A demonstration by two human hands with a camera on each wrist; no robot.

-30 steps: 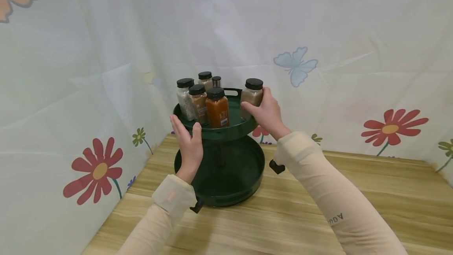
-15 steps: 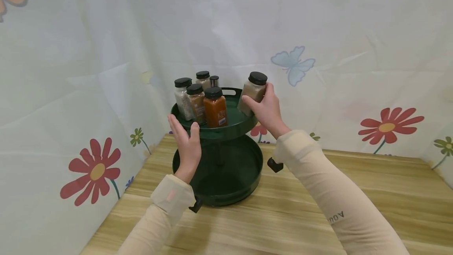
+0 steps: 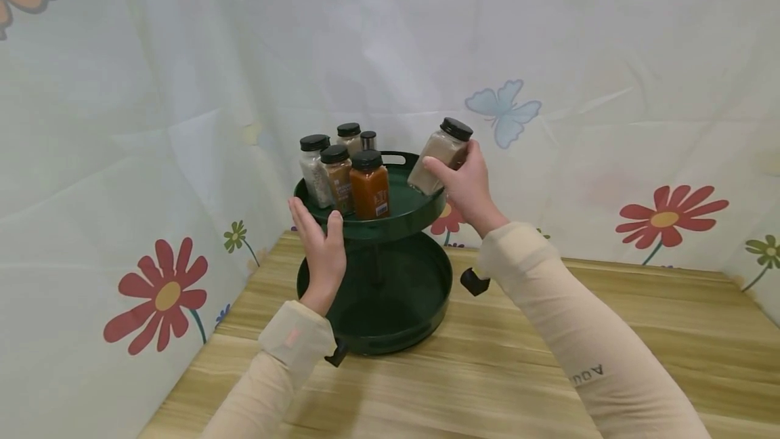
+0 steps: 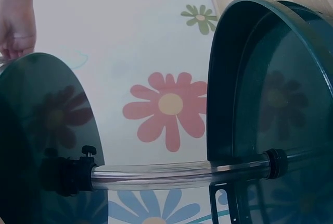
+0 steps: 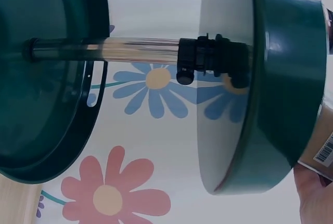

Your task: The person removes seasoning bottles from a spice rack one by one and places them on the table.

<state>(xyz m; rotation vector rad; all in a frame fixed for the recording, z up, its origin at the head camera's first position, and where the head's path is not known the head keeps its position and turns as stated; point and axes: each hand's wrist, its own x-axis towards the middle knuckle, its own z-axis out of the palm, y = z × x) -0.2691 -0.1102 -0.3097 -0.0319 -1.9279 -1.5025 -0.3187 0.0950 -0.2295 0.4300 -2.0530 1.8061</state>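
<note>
My right hand (image 3: 468, 181) grips a square clear spice jar (image 3: 437, 154) of grey-beige powder with a black lid. The jar leans to the right, its base close over the right rim of the green upper tray (image 3: 408, 222). In the right wrist view part of this jar (image 5: 323, 146) and its barcode show behind the tray. My left hand (image 3: 321, 249) has straight fingers against the upper tray's left front side. On that tray stand an orange-red spice jar (image 3: 370, 188), a brown one (image 3: 340, 185), a white one (image 3: 315, 175) and others behind.
Below sits the green lower tray (image 3: 390, 344) on a wooden table (image 3: 524, 358), joined to the upper one by a metal post (image 4: 156, 176). A white flowered curtain (image 3: 579, 53) hangs behind and at the left.
My right hand has lifted the grey-beige spice jar off the upper tray, tilting it and shifting it slightly right. My left hand stays at the tray's side.
</note>
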